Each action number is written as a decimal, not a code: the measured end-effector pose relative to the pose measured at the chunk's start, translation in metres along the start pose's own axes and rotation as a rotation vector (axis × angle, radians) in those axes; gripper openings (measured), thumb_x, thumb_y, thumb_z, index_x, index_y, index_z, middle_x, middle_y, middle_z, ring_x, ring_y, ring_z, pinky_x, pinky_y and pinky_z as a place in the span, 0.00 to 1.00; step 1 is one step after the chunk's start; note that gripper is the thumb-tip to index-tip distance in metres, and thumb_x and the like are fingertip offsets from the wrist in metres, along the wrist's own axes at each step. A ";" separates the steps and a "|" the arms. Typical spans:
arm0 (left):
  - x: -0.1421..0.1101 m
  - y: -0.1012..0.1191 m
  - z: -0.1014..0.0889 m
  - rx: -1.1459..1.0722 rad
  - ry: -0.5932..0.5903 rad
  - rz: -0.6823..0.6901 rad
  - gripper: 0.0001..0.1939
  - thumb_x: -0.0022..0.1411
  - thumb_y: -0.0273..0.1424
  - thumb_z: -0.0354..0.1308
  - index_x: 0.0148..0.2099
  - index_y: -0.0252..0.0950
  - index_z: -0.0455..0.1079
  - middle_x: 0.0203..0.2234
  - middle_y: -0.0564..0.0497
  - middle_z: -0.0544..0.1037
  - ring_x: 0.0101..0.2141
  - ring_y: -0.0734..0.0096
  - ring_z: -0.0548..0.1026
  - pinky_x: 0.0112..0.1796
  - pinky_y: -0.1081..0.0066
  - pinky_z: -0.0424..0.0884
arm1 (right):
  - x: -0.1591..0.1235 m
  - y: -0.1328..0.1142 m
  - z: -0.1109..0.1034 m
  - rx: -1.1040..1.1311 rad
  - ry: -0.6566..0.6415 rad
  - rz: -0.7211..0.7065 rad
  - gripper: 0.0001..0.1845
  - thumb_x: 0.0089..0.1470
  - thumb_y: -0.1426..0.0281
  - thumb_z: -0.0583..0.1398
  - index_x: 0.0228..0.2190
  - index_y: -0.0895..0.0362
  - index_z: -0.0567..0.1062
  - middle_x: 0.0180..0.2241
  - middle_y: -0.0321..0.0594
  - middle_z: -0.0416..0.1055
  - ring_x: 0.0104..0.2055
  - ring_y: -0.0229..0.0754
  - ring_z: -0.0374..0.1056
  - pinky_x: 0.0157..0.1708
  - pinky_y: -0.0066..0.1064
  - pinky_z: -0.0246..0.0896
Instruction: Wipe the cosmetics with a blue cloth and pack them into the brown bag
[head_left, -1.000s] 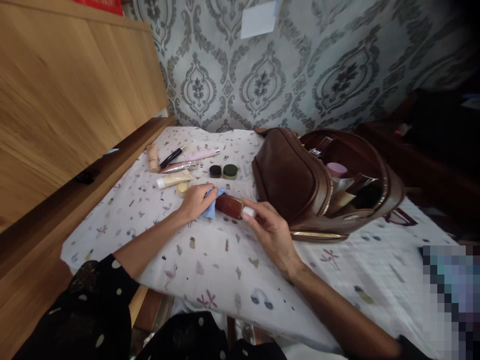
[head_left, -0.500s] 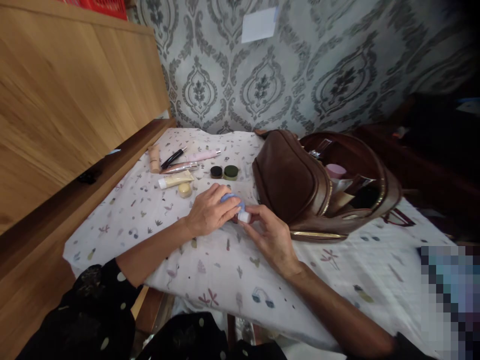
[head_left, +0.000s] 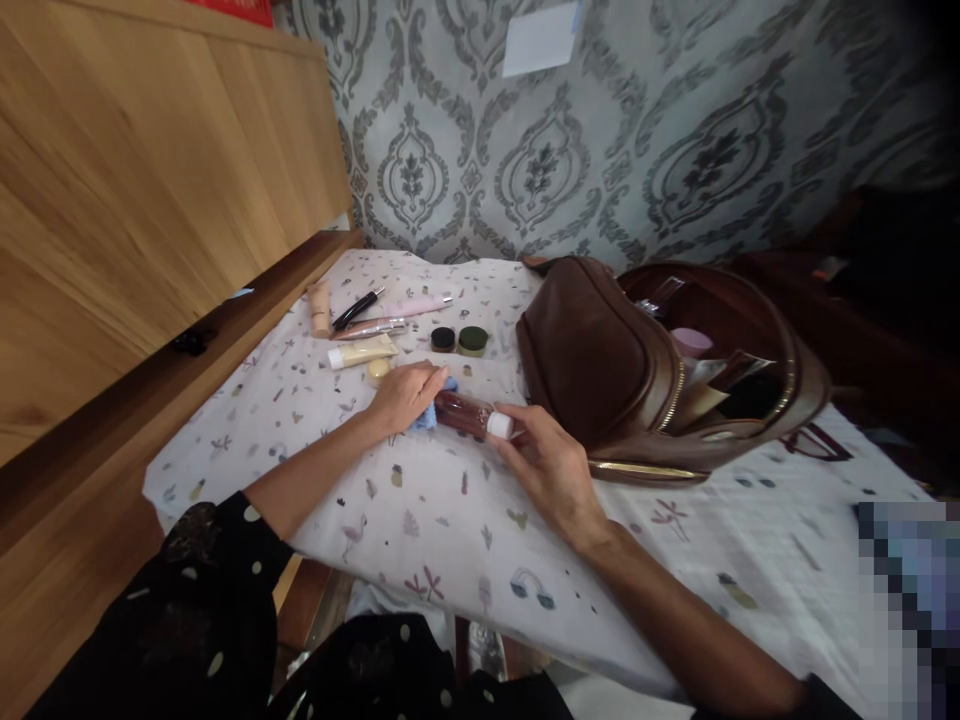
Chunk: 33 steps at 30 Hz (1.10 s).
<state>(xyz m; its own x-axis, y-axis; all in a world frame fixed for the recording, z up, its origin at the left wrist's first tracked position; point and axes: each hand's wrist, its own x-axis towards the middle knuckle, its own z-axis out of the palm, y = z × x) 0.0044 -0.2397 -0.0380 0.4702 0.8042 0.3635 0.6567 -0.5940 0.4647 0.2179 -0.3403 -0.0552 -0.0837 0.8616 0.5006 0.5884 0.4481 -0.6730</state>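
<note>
A small clear bottle point(head_left: 465, 414) with reddish-brown contents lies level between my hands, just above the printed tablecloth. My right hand point(head_left: 551, 470) pinches its white cap point(head_left: 500, 425) between thumb and fingers. Closed round the bottle's other end is my left hand point(head_left: 409, 398), with a blue cloth point(head_left: 426, 416) bunched under the fingers. Just beyond my left hand sit a round yellow pot point(head_left: 379, 371) and a pale yellow tube point(head_left: 363, 351) with a white cap. Two small dark-lidded jars, one black point(head_left: 443, 339) and one green point(head_left: 472, 340), stand farther back.
An unzipped brown leather bag point(head_left: 600, 350) fills the right of the table, with a pink-lidded item point(head_left: 691, 342) inside. At the back left lie a beige tube point(head_left: 319, 308), a black pen-like item point(head_left: 358, 309) and a pink tube point(head_left: 416, 305). A wooden cabinet point(head_left: 172, 150) borders the left.
My left hand and the blue cloth have slid left along the bottle, baring its reddish-brown body. My right hand keeps its grip on the white cap. The view has shifted slightly.
</note>
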 end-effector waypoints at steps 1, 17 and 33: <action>0.000 -0.001 0.000 -0.013 -0.006 -0.015 0.25 0.74 0.40 0.38 0.25 0.38 0.57 0.22 0.53 0.66 0.26 0.69 0.66 0.34 0.68 0.62 | 0.000 0.000 0.000 0.003 -0.014 0.017 0.16 0.61 0.58 0.58 0.45 0.55 0.75 0.38 0.44 0.76 0.31 0.42 0.71 0.36 0.35 0.71; -0.001 -0.001 -0.003 0.054 0.088 0.112 0.23 0.72 0.37 0.44 0.24 0.37 0.59 0.21 0.53 0.67 0.25 0.71 0.67 0.31 0.70 0.62 | 0.000 -0.006 0.000 0.280 -0.068 0.208 0.23 0.61 0.51 0.58 0.45 0.57 0.76 0.28 0.37 0.71 0.27 0.38 0.66 0.27 0.29 0.66; -0.009 0.022 -0.003 0.118 0.027 0.413 0.20 0.74 0.35 0.42 0.36 0.35 0.72 0.32 0.47 0.73 0.35 0.66 0.71 0.38 0.68 0.68 | -0.003 0.002 0.005 0.403 -0.002 0.206 0.18 0.55 0.57 0.65 0.42 0.55 0.75 0.32 0.38 0.74 0.33 0.40 0.70 0.35 0.33 0.71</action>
<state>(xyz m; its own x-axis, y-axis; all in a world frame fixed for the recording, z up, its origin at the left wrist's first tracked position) 0.0130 -0.2598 -0.0283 0.6930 0.4977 0.5216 0.4804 -0.8582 0.1806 0.2150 -0.3409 -0.0606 0.0004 0.9430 0.3329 0.2327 0.3236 -0.9171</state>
